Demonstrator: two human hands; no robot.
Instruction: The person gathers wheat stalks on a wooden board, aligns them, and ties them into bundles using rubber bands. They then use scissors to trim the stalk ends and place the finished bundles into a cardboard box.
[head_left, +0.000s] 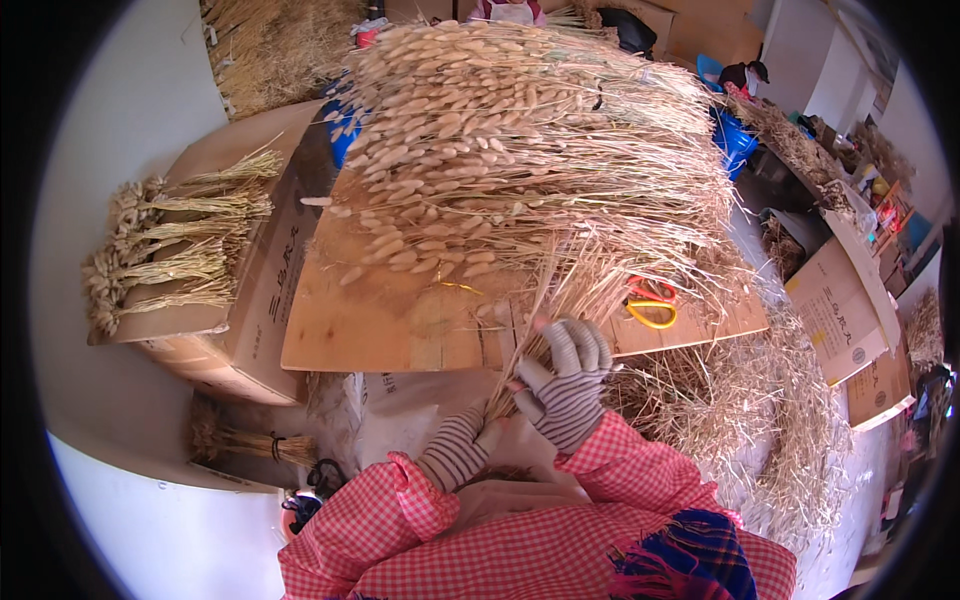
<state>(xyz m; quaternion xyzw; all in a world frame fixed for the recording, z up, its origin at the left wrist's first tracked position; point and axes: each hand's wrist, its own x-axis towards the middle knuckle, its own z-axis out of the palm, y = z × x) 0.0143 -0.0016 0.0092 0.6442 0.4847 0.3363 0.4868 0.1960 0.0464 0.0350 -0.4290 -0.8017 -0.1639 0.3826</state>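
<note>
Both of my hands wear striped knit gloves with bare fingertips. My left hand (459, 444), low at the front of my body, grips the lower end of a bunch of dried grass stems (534, 346). Higher up on the same bunch, my right hand (571, 375) curls its fingers around the stems at the table's front edge. The bunch slants up onto the wooden tabletop (367, 322), where its upper part merges with a large heap of dried bunny-tail grass (480, 142). The heap's fluffy heads point left and its stems point right. Scissors (651, 304) with red and yellow handles lie right of my hands, blades hidden under straw.
At left, tied grass bundles (187, 247) lie on a cardboard box (262, 315), and another bundle (262, 446) rests below. Loose straw (720, 405) covers the floor at right, near cardboard boxes (840, 307). Two people (514, 11) (742, 77) are farther back.
</note>
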